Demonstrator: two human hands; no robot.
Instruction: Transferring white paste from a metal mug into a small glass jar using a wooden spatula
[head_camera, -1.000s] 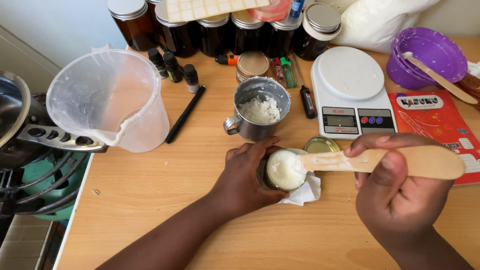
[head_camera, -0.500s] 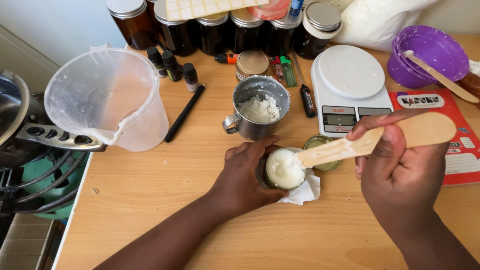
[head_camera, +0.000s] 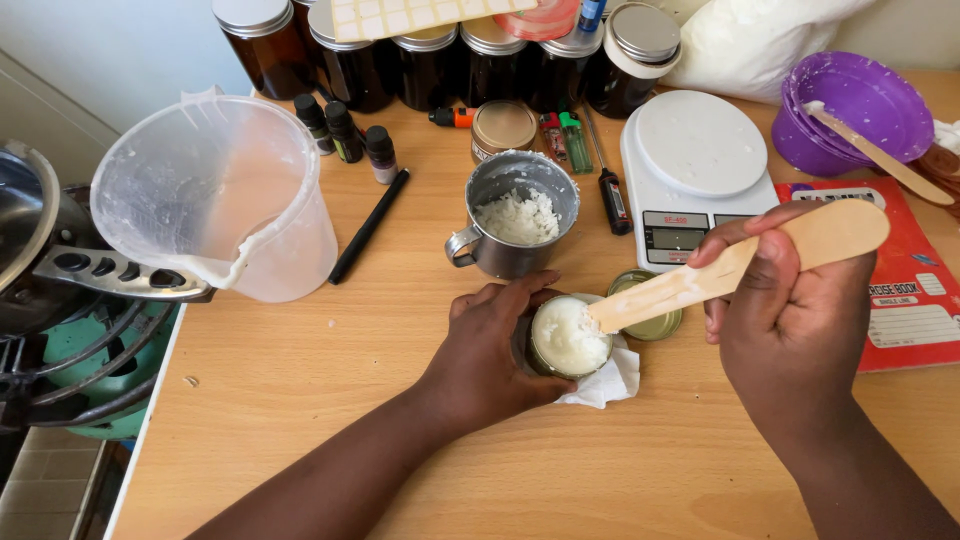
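Two bare forearms come into view from the lower edge, both uncovered as far as the picture shows: no sleeve, cuff or glove anywhere along them. The left hand (head_camera: 490, 350) lies on the near side of the metal cup (head_camera: 515, 225), and the right hand (head_camera: 790, 330) lies to the right of and nearer than that cup. Neither wrist carries a watch, band or bracelet, and no ring shows on any visible finger. The nails that can be seen are short and unpainted. The left forearm is slender and long in view; the right looks broader, being closer to the camera.
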